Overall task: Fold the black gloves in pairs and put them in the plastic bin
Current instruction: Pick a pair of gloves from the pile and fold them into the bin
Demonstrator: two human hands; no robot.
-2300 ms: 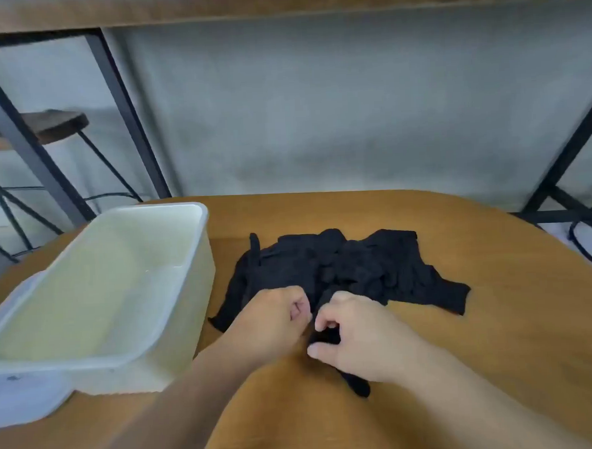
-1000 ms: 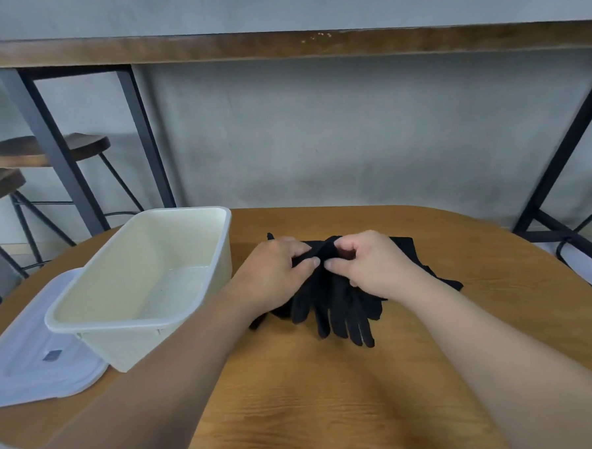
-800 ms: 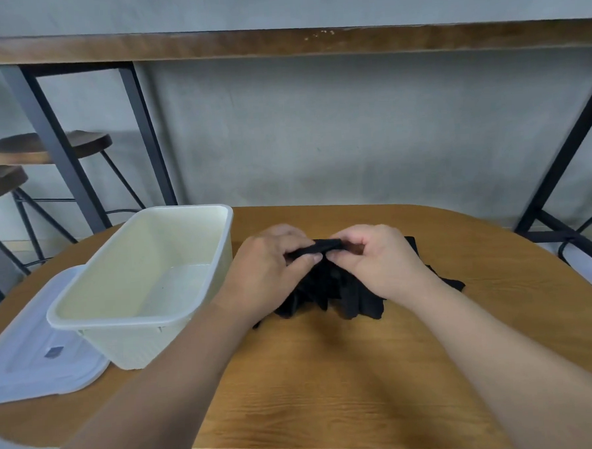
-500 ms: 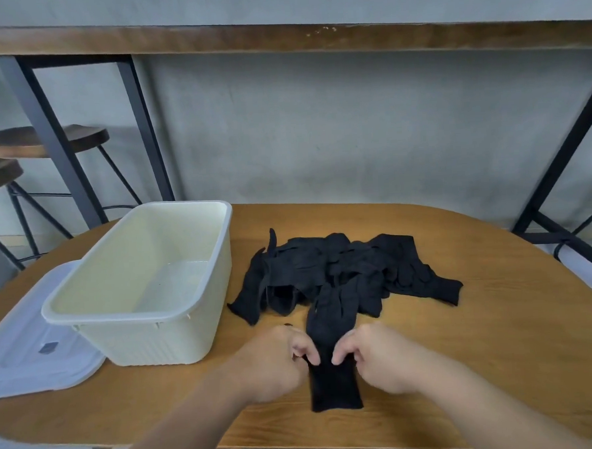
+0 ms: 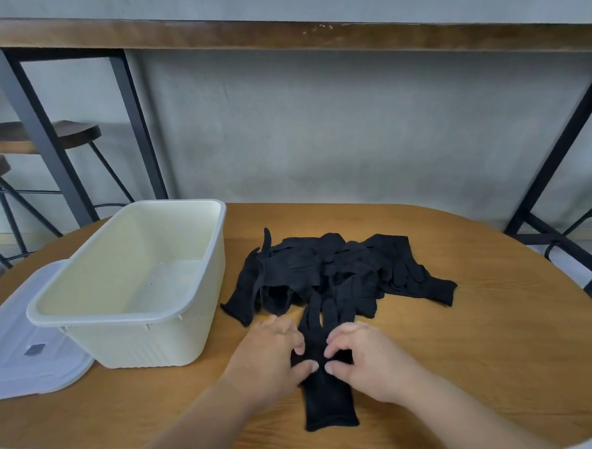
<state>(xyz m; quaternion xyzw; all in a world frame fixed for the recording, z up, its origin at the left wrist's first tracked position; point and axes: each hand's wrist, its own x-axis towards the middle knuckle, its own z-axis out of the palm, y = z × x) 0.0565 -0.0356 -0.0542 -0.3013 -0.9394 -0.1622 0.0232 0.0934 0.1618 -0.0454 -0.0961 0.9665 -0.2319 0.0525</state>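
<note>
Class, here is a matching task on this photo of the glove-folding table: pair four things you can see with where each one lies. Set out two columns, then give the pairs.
Things
1. cream plastic bin
2. white flat plastic lid
3. pile of black knit gloves
4. single black glove laid out flat

Places
A. between the left hand and the right hand, at the near edge
B. partly under the bin, at the far left
C. middle of the wooden table, right of the bin
D. left half of the table, standing open

Pairs: 1-D, 2-B, 3-C, 4-A
</note>
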